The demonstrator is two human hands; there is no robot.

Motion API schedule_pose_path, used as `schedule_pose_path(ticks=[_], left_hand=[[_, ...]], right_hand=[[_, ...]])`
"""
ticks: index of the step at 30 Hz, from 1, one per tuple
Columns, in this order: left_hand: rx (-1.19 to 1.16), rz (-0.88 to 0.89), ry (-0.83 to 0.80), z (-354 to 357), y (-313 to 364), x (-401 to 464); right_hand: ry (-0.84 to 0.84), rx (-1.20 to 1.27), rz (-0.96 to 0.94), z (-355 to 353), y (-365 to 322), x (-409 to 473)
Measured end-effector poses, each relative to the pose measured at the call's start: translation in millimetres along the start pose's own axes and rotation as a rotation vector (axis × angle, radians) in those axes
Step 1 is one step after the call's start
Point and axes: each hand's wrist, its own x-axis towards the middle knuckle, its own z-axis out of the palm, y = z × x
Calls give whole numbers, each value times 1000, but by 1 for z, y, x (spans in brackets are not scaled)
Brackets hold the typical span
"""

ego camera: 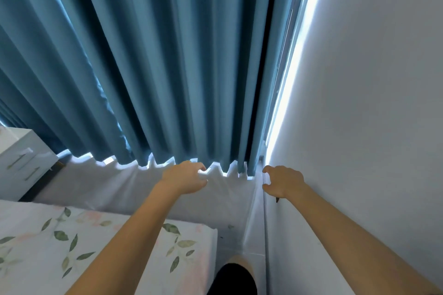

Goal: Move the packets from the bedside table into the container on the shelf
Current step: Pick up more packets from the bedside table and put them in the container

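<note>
No packets, container or shelf show in this view. A white bedside table (21,160) with drawers and metal handles stands at the far left, its top cut off by the frame edge. My left hand (185,178) reaches forward near the hem of the blue curtain, fingers loosely curled, holding nothing. My right hand (284,181) hovers beside the white wall, fingers loosely curled and empty.
A blue curtain (155,60) hangs across the front, with bright window light along its right edge. A bed with a leaf-print sheet (91,242) fills the lower left. The white wall (371,103) stands close on the right. A narrow floor strip runs between bed and wall.
</note>
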Motion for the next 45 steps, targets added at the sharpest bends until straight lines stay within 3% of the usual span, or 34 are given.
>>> schedule_pose_path(ticks=[9,15,21,33,40,45], left_hand=[[-9,-79,23,-46,-46,180],[-125,-218,101,-102,-122,296],[-142,-412,73,-149,-215,365],[-199,-772,58,-183,-424,431],[-247,-1035,148,-224,-541,417],[-383,-1224,110,-227,-639,380]], right_hand=[[112,-33,-84,-74,-6,177],[111,-125,-221,-148,-73,341],[97,-146,-451,-200,-184,470],[18,-291,-887,-232,-438,666],[39,-403,-1195,-245,-634,713],[-26,-452,-1349,-226,-772,713]])
